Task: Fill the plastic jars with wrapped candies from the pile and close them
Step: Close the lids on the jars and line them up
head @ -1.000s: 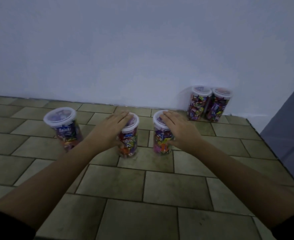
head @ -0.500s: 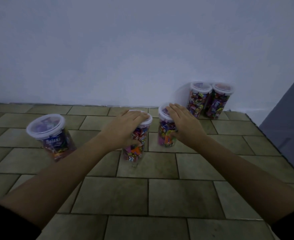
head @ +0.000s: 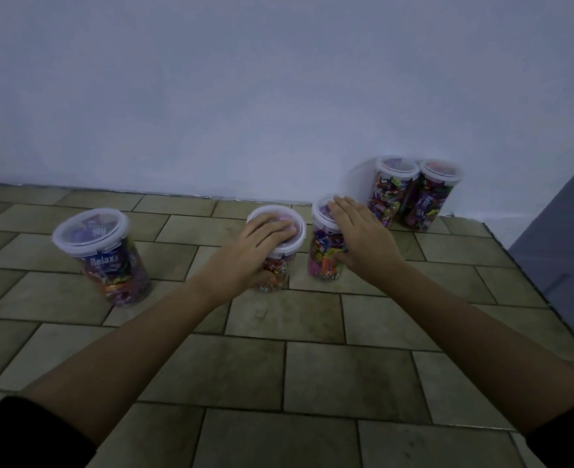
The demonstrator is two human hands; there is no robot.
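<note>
Grip closed on both sides, head view: left hand (head: 262,244) clasps the centre jar (head: 279,266), right hand (head: 363,241) the neighbouring jar (head: 322,263), fingers (head: 279,228) over lids (head: 298,233), thumbs (head: 341,254) down sides, likely pressing them shut on the floor (head: 279,366); palms hide the seals, and no candy pile shows.

I see clear glossy plastic jars (head: 113,265) with translucent lids (head: 89,231), on a matt, faintly mottled tile floor (head: 312,373).
</note>
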